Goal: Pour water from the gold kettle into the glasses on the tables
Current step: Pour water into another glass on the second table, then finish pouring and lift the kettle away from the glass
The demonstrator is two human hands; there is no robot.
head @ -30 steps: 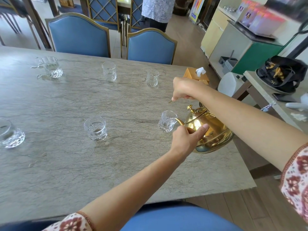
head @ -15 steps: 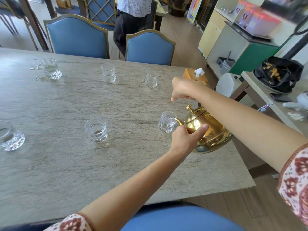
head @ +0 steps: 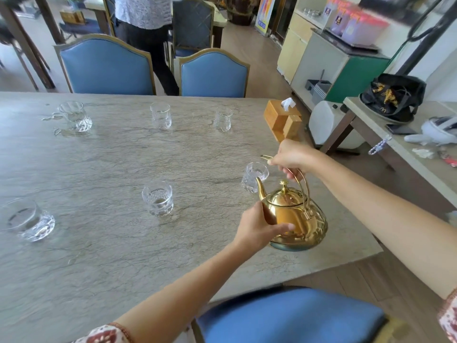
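Observation:
The gold kettle is held nearly upright above the right end of the stone table. My right hand grips its wire handle from above. My left hand presses against the kettle's left side below the spout. The spout tip sits just beside a cut glass, which holds some water. Another glass stands mid-table and a wide one at the left edge. Three more glasses line the far side.
A wooden tissue box stands at the table's far right corner. Two blue chairs are behind the table and one blue seat in front. A person stands beyond the chairs. A side table with a black bag is right.
The kettle has swung back from a tilted pour to nearly upright, its spout lifted off the glass. My right hand dropped lower. The view has shifted down and the person behind moved left.

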